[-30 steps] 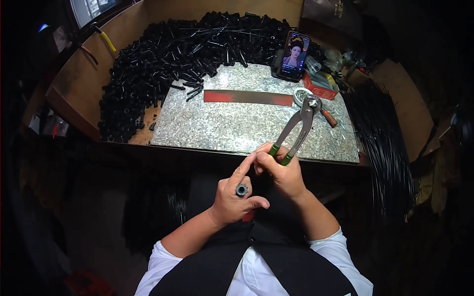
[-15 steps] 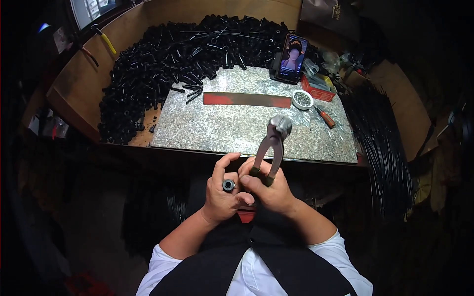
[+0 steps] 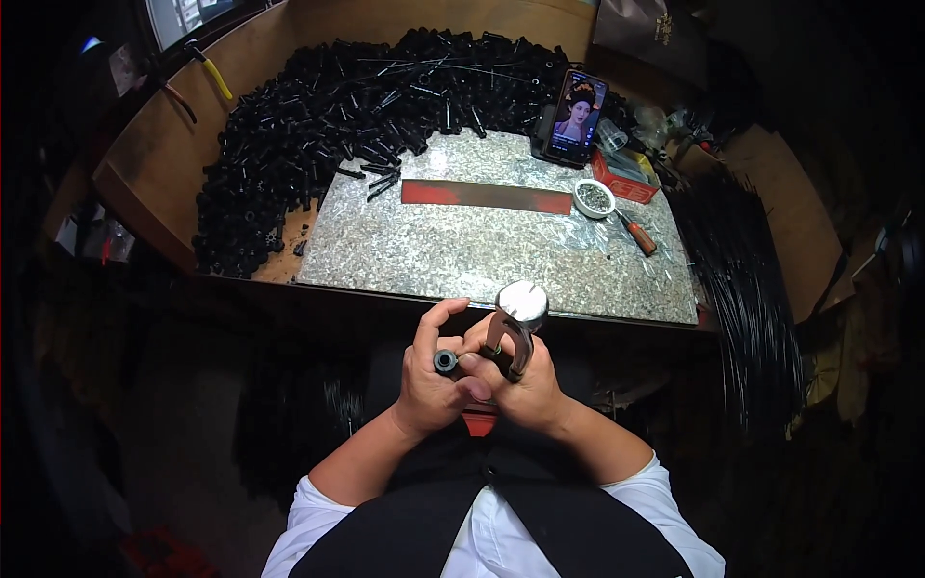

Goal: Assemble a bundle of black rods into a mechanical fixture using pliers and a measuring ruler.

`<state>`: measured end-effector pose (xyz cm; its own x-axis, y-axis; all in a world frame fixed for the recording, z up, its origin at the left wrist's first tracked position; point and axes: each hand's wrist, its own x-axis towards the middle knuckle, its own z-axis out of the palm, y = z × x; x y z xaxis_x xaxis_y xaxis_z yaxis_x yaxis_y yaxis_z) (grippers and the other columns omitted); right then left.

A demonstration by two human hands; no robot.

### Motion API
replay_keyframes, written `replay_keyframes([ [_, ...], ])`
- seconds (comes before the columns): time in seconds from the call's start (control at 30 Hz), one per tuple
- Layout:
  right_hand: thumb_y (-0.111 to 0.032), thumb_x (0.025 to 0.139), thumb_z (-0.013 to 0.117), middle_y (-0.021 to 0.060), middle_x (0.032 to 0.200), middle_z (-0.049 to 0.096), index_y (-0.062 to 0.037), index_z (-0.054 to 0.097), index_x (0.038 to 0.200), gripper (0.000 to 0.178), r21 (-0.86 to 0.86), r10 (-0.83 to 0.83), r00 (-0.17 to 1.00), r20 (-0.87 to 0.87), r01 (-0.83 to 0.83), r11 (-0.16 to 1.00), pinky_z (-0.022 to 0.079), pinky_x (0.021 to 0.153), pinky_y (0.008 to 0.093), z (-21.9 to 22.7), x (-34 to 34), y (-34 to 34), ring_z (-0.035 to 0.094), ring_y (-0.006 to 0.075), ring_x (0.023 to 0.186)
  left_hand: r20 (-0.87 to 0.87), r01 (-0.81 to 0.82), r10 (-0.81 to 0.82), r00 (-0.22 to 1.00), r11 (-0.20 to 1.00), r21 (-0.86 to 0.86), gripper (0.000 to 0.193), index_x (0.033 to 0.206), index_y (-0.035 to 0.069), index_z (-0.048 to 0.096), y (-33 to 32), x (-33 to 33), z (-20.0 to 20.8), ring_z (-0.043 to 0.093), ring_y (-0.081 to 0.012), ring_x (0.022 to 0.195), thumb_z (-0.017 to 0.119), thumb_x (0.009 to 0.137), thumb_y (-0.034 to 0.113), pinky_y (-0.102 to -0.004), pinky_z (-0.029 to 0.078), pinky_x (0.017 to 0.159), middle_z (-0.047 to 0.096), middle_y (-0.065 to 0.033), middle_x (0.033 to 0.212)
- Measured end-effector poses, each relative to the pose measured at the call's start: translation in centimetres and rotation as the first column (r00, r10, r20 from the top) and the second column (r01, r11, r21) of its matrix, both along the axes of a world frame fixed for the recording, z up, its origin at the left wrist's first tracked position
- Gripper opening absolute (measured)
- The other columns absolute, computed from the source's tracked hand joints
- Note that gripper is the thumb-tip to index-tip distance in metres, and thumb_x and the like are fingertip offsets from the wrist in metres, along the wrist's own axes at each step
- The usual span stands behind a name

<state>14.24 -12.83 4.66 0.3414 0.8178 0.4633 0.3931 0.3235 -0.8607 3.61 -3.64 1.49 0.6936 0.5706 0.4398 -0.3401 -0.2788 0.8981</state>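
Head view: my left hand [image 3: 424,387] clasps the tube [image 3: 445,362], its long axis end-on to me.
Pliers [image 3: 522,316]: just right of the tube, handles wrapped by my right hand [image 3: 532,393].

Reads as shiny bare metal on pliers [image 3: 522,306], smooth dark plastic on tube [image 3: 444,362]. Semi-gloss, stone-like on slab [image 3: 414,246]; worn matt finish on strip [image 3: 487,196]. Matt wood on left wall [image 3: 145,144]. Glossy glass on far phone [image 3: 576,120], cloth on sleeves [image 3: 323,506].

Head-worn fisheye, upright; looks down and forward; hands [image 3: 532,390] near, worktop [image 3: 462,250] farther beyond.
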Motion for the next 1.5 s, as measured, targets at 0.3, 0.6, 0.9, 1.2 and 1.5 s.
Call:
replay_keyframes([
  [0.3,-0.005,0.082,0.062,0.0115,0.082,0.055,0.0015,0.057,0.086,0.009,-0.035,0.025,1.000,-0.010,-0.026,0.999,0.046,0.066,0.0319,-0.1,0.1,-0.2,0.056,0.0233,0.072,-0.097,0.088,-0.089,0.991,0.996,-0.022,0.107,0.134,-0.010,0.020,0.5,-0.4,-0.2,0.064,-0.0120,0.078,0.063,0.072,0.067,-0.0227,0.048,0.070,0.068,-0.0096,0.084],
  [0.6,-0.005,0.083,0.062,0.0115,0.080,0.054,0.0019,0.056,0.088,0.010,0.012,-0.017,0.999,-0.037,0.018,1.000,0.045,0.065,0.0319,-0.2,-0.2,0.2,0.054,0.0235,0.070,0.019,-0.043,0.042,0.999,0.999,0.007,0.095,0.129,-0.002,0.033,0.1,0.6,-0.6,0.050,-0.0078,0.053,0.065,0.072,0.067,-0.0241,0.037,0.049,0.052,-0.0024,0.057],
  [0.9,-0.004,0.082,0.061,0.0104,0.079,0.053,0.0011,0.057,0.090,0.010,0.044,-0.020,1.000,-0.016,0.021,0.999,0.044,0.060,0.0309,-1.8,0.0,0.4,0.053,0.0217,0.066,-0.098,-0.017,0.018,0.995,1.000,0.010,0.105,0.133,-0.005,0.027,0.5,-0.1,-0.5,0.059,-0.0113,0.080,0.063,0.069,0.070,-0.0241,0.047,0.075,0.063,-0.0063,0.087],
  [1.2,0.000,0.080,0.066,0.0078,0.081,0.058,0.0004,0.058,0.087,0.010,0.063,-0.008,0.999,-0.034,0.010,0.998,0.047,0.064,0.0261,-1.4,-0.2,0.6,0.059,0.0154,0.070,-0.050,-0.025,0.026,0.998,0.999,0.038,0.102,0.131,-0.002,0.031,0.5,-0.1,0.2,0.050,-0.0086,0.050,0.067,0.066,0.068,-0.0242,0.037,0.047,0.053,-0.0021,0.057],
  [1.5,-0.001,0.070,0.072,0.0109,0.080,0.057,-0.0007,0.056,0.084,0.021,0.068,0.092,0.992,0.087,-0.098,0.993,0.047,0.062,0.0306,-0.2,0.4,0.9,0.058,0.0236,0.070,-0.011,-0.009,0.009,1.000,1.000,-0.025,0.099,0.128,-0.002,0.031,0.7,-0.1,-1.5,0.055,-0.0090,0.055,0.071,0.065,0.063,-0.0228,0.041,0.052,0.055,-0.0018,0.057],
])
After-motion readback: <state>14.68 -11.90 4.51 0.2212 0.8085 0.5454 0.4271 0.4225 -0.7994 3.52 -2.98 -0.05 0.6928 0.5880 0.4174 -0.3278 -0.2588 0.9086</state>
